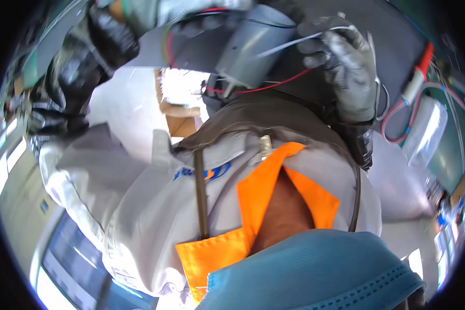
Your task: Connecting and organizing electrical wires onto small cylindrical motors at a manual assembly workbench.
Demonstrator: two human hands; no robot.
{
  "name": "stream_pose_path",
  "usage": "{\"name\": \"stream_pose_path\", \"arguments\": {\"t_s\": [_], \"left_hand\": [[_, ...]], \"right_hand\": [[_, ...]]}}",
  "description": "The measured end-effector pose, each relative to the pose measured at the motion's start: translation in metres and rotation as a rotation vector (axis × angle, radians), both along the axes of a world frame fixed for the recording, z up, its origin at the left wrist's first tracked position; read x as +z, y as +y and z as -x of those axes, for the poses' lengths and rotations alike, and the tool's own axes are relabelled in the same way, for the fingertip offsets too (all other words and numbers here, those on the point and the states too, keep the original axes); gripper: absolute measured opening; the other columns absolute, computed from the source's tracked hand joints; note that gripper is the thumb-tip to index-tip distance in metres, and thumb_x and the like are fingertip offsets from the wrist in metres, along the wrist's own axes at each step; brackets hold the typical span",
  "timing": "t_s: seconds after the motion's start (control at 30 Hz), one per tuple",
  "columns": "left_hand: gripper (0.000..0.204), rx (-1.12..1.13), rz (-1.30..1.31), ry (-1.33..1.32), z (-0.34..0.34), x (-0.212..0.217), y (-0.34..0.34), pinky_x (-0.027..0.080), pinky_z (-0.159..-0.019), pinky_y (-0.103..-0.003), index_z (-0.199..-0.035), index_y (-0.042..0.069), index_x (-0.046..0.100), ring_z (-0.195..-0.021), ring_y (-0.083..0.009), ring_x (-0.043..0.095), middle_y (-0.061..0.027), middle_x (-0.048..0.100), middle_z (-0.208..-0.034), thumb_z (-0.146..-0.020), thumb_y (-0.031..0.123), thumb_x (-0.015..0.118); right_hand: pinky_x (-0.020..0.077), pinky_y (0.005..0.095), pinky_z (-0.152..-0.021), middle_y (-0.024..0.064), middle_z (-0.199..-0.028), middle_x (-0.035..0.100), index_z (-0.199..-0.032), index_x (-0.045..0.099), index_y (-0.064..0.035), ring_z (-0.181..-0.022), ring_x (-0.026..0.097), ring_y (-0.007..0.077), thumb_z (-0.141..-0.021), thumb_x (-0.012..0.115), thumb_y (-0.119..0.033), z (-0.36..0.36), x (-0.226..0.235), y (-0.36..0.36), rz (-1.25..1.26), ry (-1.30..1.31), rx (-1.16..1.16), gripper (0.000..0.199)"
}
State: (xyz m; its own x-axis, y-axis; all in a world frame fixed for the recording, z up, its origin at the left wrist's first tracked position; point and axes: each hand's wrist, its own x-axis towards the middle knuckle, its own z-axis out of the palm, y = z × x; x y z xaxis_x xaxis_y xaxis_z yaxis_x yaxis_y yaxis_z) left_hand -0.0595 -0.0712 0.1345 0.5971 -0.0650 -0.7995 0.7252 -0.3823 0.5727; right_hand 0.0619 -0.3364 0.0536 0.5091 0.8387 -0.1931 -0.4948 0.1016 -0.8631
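Note:
A grey cylindrical motor (pixel 250 46) with thin red wires (pixel 274 85) at its lower end hangs at the top of the view, in front of my chest. My left hand (pixel 165 13), in a grey glove with a black sleeve cover, grips the cylinder's upper end at the top edge. My right hand (pixel 346 67), also in a grey glove, is right of the cylinder and pinches a thin white strip (pixel 294 41) that runs across the motor's side. The fingertips of my left hand are cut off by the frame.
My grey work shirt with an orange collar (pixel 253 201) and a blue face mask (pixel 315 274) fill the lower view. A red probe with a red cable (pixel 421 67) and a clear plastic bag (pixel 423 129) lie on the right. A cardboard box (pixel 178 116) sits below the motor.

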Motion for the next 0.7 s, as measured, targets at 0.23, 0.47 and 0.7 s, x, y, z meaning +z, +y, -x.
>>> {"name": "stream_pose_path", "arguments": {"t_s": [0.23,0.47,0.7], "left_hand": [[0.063,0.069,-0.039,0.061,0.004,0.009,0.0,0.046,-0.05,-0.022,-0.096,0.004,0.071,-0.052,-0.0081,0.055,0.0013,0.058,-0.068,-0.104,0.062,0.047],[0.061,0.126,0.013,-0.344,0.033,-0.018,-0.002,0.049,-0.055,-0.026,-0.096,-0.001,0.071,-0.058,-0.0118,0.06,-0.0038,0.064,-0.072,-0.108,0.049,0.039],[0.031,-0.283,-0.413,-1.022,0.03,-0.09,0.003,0.051,-0.06,-0.028,-0.094,-0.002,0.071,-0.066,-0.0112,0.062,-0.0017,0.066,-0.074,-0.102,0.023,0.055]], "right_hand": [[0.0595,0.0339,-0.072,0.0135,-0.109,0.073,-0.109,0.073,-0.0034,-0.086,0.073,0.0233,-0.088,0.069,0.001,0.022,-0.016,0.041,-0.202,-1.232,0.097,0.023],[0.0567,0.0356,-0.068,0.0012,-0.116,0.07,-0.104,0.073,-0.0106,-0.089,0.068,0.0227,-0.072,0.068,-0.006,0.018,0.013,0.054,-0.218,-1.983,0.315,0.033],[0.0545,0.0303,-0.068,0.0076,-0.123,0.068,-0.105,0.072,-0.0039,-0.087,0.068,0.0195,-0.078,0.067,0.002,0.012,-0.003,0.061,-0.317,-1.599,0.328,0.029]]}}
